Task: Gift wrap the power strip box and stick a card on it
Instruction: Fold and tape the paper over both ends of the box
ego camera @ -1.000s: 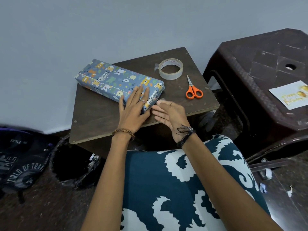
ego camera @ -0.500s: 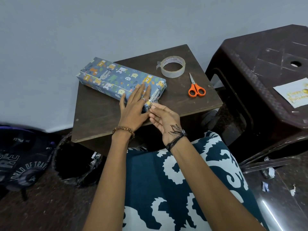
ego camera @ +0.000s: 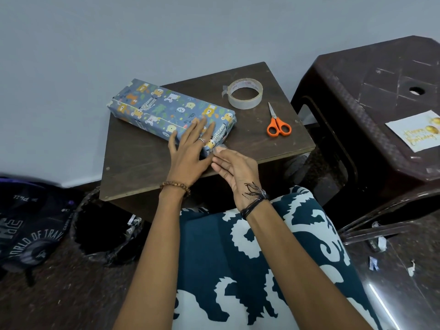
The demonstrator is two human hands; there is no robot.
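Currently, the wrapped box point(ego camera: 166, 113) lies flat along the left rear part of the small brown table point(ego camera: 142, 167), its long side running diagonally and its left end overhanging the rear-left corner. The left hand point(ego camera: 190, 151) rests palm-down on the box's near end, fingers spread wide and flat. The right hand point(ego camera: 233, 167) sits just beside that end, fingertips pinched narrowly around a small clear piece of tape point(ego camera: 220, 148) touching the paper. A tape roll point(ego camera: 245, 94) stands near the rear right corner; orange scissors point(ego camera: 277, 123) lie near the right edge. The card point(ego camera: 416, 132) rests on the dark plastic stool point(ego camera: 357, 96), well apart.
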